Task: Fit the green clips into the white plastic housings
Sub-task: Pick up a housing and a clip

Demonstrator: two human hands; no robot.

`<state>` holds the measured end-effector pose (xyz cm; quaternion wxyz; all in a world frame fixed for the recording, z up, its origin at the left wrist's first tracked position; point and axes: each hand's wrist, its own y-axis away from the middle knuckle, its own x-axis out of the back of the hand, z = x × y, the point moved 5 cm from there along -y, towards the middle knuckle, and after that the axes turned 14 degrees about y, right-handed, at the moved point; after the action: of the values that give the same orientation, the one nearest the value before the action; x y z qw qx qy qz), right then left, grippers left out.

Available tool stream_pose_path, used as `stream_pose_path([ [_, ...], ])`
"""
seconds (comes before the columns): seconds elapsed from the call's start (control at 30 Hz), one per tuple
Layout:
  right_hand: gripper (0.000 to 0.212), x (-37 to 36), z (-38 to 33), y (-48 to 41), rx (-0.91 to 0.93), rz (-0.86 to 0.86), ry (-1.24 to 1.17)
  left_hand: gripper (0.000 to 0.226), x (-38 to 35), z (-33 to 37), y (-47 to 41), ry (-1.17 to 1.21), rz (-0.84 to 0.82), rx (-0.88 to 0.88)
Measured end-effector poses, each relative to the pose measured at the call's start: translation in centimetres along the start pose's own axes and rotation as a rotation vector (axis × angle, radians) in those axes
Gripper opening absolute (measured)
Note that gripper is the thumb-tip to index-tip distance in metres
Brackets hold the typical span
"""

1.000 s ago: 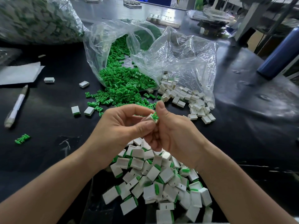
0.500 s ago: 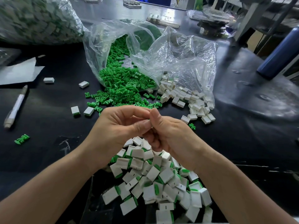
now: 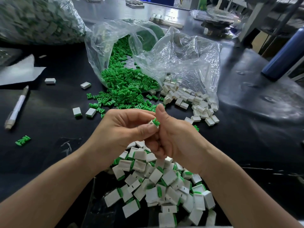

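Green clip (image 3: 156,121) shows again between the hands; half a second ago it was hidden. It sits partly in a white housing (image 3: 150,122), held above the middle of the bench (image 3: 246,129). Thumb and forefinger of left hand (image 3: 121,130) pinch the housing. Fingers of right hand (image 3: 174,139) curl on the clip, thumb now raised. Finished pile (image 3: 164,183) at near edge and bag (image 3: 115,51) behind are unchanged.
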<state>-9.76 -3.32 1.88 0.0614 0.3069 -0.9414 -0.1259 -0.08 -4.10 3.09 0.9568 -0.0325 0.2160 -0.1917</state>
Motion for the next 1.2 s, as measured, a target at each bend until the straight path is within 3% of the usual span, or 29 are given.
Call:
stream_pose_path([
  [0.2,0.054,-0.2,-0.5,0.2,-0.011,-0.096,-0.144,0.023,0.4,-0.4,0.0,0.049,0.033,0.06],
  [0.37,0.083,-0.3,-0.6,0.4,-0.018,-0.086,-0.131,0.025,0.3,-0.3,0.1,0.09,0.042,0.046],
  [0.47,0.087,-0.3,-0.8,0.4,-0.01,-0.081,-0.11,0.024,0.4,-0.2,0.2,0.066,0.042,0.034],
  [0.63,0.082,-0.2,-0.4,0.4,-0.006,-0.106,-0.118,0.023,0.4,-0.3,0.2,0.061,0.022,0.04],
  [0.77,0.053,-0.4,-0.5,0.2,-0.005,-0.116,-0.133,0.023,0.5,-0.3,0.2,0.085,0.017,0.078],
  [0.87,0.062,-0.3,-0.3,0.1,-0.01,-0.105,-0.096,0.016,0.7,-0.1,0.1,0.052,0.032,0.07],
  [1.0,0.058,-0.2,0.0,0.0,-0.01,-0.019,-0.015,0.022,0.3,-0.2,0.2,0.022,-0.009,0.063],
  [1.2,0.076,-0.1,0.3,0.1,-0.003,0.03,0.03,0.027,0.6,-0.5,0.2,0.032,0.008,0.062],
])
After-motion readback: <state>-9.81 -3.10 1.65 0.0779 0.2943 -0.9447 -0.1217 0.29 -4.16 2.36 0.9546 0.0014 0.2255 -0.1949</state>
